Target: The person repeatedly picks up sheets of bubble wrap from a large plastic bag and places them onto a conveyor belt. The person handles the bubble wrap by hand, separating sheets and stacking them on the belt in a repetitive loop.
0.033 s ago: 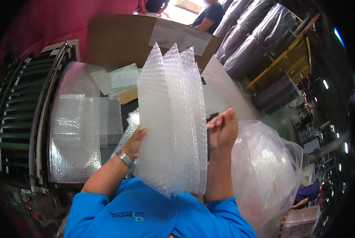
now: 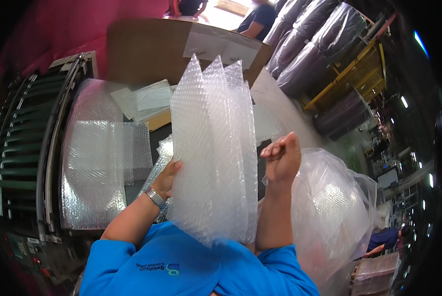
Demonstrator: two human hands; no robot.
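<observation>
A stack of clear bubble wrap sheets stands upright in front of my chest, with several pointed corners fanned out at the top. My left hand, a metal watch on its wrist, grips the stack by its left edge; some of its fingers are hidden behind the plastic. To the right of the stack, my right hand is raised and holds nothing. Its fingers are stretched out and slightly bent, a small gap away from the sheets. More bubble wrap pieces lie partly hidden behind my left hand.
Flat bubble wrap lies at left beside a machine with green rollers. A cardboard panel stands ahead, papers before it. At right sits a large clear plastic bag. Wrapped rolls and other people are farther off.
My right hand has shifted slightly right, widening the gap to the bubble wrap sheets. My left hand keeps its grip and the stack has hardly moved.
</observation>
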